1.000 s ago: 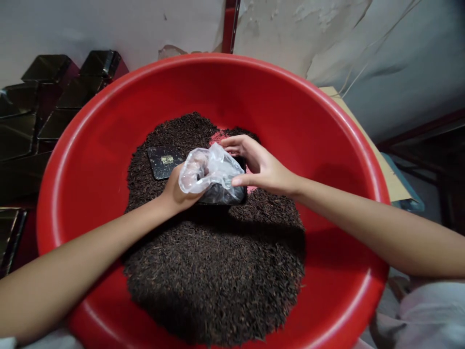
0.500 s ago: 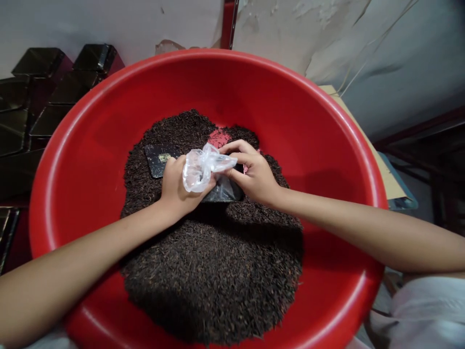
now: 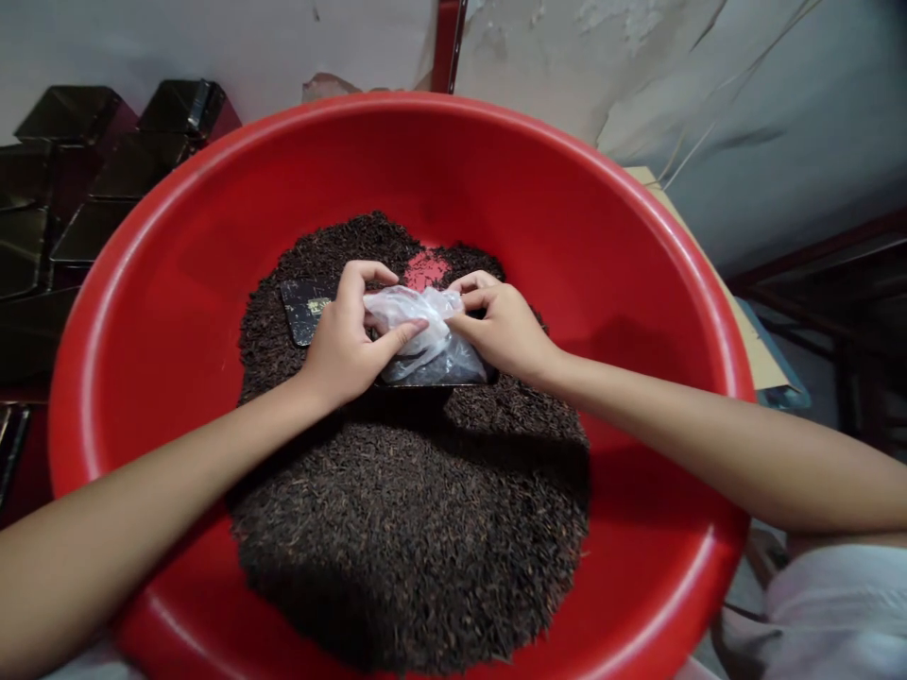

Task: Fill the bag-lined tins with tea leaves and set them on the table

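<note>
Between my hands is a clear plastic bag [image 3: 440,357], its gathered top bunched up above a dark rectangular tin [image 3: 432,385]. My left hand [image 3: 354,331] grips the left part of the bag's top, thumb laid across the plastic. From the other side, my right hand [image 3: 500,321] pinches the bag with thumb and fingers. The tin stands on loose dark tea leaves [image 3: 418,529], with the bag's lower part inside it. A black lid with a gold label [image 3: 301,316] lies on the leaves, partly behind my left hand.
A large red plastic basin [image 3: 581,208] surrounds the tea and the tin. Several dark metallic tins [image 3: 71,118] are stacked at the left. A pale board [image 3: 769,354] lies beyond the basin's right rim, and a peeling wall [image 3: 553,66] stands behind.
My left hand has opened out and shifted its hold on the bag's top. The bunched plastic now sits lower and further right, over the tin.
</note>
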The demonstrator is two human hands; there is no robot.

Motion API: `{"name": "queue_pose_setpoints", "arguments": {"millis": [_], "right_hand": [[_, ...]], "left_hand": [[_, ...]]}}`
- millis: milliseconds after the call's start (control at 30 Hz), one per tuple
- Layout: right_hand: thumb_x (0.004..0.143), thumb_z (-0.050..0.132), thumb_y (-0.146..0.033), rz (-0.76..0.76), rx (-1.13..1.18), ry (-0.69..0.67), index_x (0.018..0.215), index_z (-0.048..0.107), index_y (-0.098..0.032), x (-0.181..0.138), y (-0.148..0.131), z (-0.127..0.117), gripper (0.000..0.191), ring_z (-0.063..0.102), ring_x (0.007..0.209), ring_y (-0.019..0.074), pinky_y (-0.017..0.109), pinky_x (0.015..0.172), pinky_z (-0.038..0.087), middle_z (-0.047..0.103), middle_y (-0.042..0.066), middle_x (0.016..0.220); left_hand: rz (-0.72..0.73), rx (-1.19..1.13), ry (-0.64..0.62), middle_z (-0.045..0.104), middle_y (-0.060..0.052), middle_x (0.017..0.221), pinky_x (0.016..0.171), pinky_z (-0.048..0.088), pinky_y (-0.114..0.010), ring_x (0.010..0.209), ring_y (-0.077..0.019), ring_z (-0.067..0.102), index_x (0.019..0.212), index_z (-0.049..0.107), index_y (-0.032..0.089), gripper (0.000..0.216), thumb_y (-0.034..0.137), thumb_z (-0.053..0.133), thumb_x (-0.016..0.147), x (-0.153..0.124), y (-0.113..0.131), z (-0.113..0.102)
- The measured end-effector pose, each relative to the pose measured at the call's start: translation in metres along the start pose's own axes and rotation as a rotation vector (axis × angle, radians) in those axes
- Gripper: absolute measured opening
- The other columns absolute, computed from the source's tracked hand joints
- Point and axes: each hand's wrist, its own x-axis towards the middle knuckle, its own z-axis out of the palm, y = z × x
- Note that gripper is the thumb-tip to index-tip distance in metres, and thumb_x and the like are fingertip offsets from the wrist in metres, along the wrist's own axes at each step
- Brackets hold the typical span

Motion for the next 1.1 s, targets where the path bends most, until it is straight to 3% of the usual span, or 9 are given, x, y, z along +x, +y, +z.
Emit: {"name": "queue_pose_setpoints", "arguments": {"millis": [233,333,433,533,600,733,833,967,1100], "right_hand": [[0.072,0.063,-0.014,-0.058,-0.060,-0.036,0.046,0.048,-0.016,-0.005,-0.007,0.001,0.030,0.051,0.085,0.0145,0.033,0.085,0.039,0.054,0.003,0.084],[0.074,0.062,-0.019,-0.091,-0.060,-0.003,0.050,0.049,-0.017,-0.008,-0.001,0.006,0.028,0.050,0.087,0.0156,0.035,0.086,0.040,0.052,0.003,0.083],[0.073,0.062,-0.024,-0.162,-0.010,0.171,0.071,0.053,-0.019,-0.015,0.008,0.012,0.010,0.050,0.095,0.0179,0.037,0.090,0.042,0.049,0.005,0.094],[0.076,0.059,-0.029,-0.229,0.021,0.309,0.104,0.049,-0.021,-0.018,0.012,0.011,0.031,0.047,0.107,0.0215,0.040,0.093,0.043,0.045,0.008,0.110],[0.080,0.056,-0.036,-0.279,-0.060,0.306,0.111,0.049,-0.024,-0.017,0.010,0.004,0.034,0.041,0.119,0.0273,0.047,0.099,0.037,0.043,0.010,0.121],[0.079,0.057,-0.048,-0.448,-0.316,0.060,0.111,0.056,-0.029,-0.011,0.004,-0.010,0.037,0.030,0.132,0.0357,0.059,0.107,0.022,0.047,0.006,0.132],[0.076,0.061,-0.048,-0.555,-0.466,-0.184,0.128,0.047,-0.017,-0.012,0.006,-0.006,0.062,0.034,0.132,0.0354,0.056,0.110,0.024,0.045,0.014,0.137],[0.062,0.074,-0.032,-0.497,-0.663,-0.255,0.137,0.029,0.005,-0.017,0.012,0.009,0.095,0.021,0.137,0.0401,0.053,0.114,0.021,0.026,0.029,0.146],[0.054,0.080,-0.030,-0.444,-0.646,-0.329,0.135,0.037,0.001,-0.011,0.009,0.005,0.097,0.032,0.133,0.0385,0.052,0.111,0.029,0.035,0.027,0.142]], "left_hand": [[0.361,0.520,0.428,0.056,-0.003,0.085,0.071,0.044,-0.034,0.081,-0.0199,0.055,0.087,0.055,0.023,0.019,0.033,0.067,0.077,-0.006,-0.001,0.009],[0.509,0.510,0.258,0.065,-0.002,0.083,0.073,0.045,-0.034,0.082,-0.0196,0.059,0.083,0.060,0.022,0.004,0.024,0.056,0.084,-0.004,-0.001,0.004],[0.473,0.367,0.002,0.068,-0.008,0.092,0.085,0.046,-0.038,0.091,-0.0223,0.061,0.093,0.060,0.015,0.021,0.027,0.044,0.086,-0.006,-0.003,0.003],[0.410,0.311,-0.153,0.065,-0.013,0.106,0.095,0.044,-0.043,0.100,-0.0262,0.060,0.115,0.053,0.010,0.047,0.046,0.042,0.087,-0.009,-0.005,0.006],[0.370,0.324,-0.208,0.063,-0.014,0.112,0.098,0.042,-0.045,0.104,-0.0272,0.059,0.128,0.043,0.008,0.062,0.054,0.044,0.085,-0.009,-0.006,0.007],[0.306,0.405,-0.318,0.061,-0.016,0.115,0.103,0.036,-0.047,0.110,-0.0295,0.056,0.128,0.044,0.007,0.065,0.052,0.055,0.082,-0.002,-0.010,0.008],[0.281,0.444,-0.355,0.058,-0.018,0.120,0.105,0.035,-0.048,0.114,-0.0309,0.053,0.121,0.051,0.007,0.059,0.045,0.062,0.079,0.001,-0.010,0.008],[0.228,0.474,-0.319,0.052,-0.019,0.127,0.103,0.035,-0.052,0.120,-0.0341,0.046,0.122,0.052,0.011,0.056,0.043,0.064,0.078,0.001,-0.007,0.008],[0.248,0.470,-0.328,0.053,-0.021,0.127,0.103,0.035,-0.051,0.120,-0.0339,0.046,0.121,0.052,0.006,0.057,0.041,0.064,0.078,0.003,-0.004,0.009]]}}
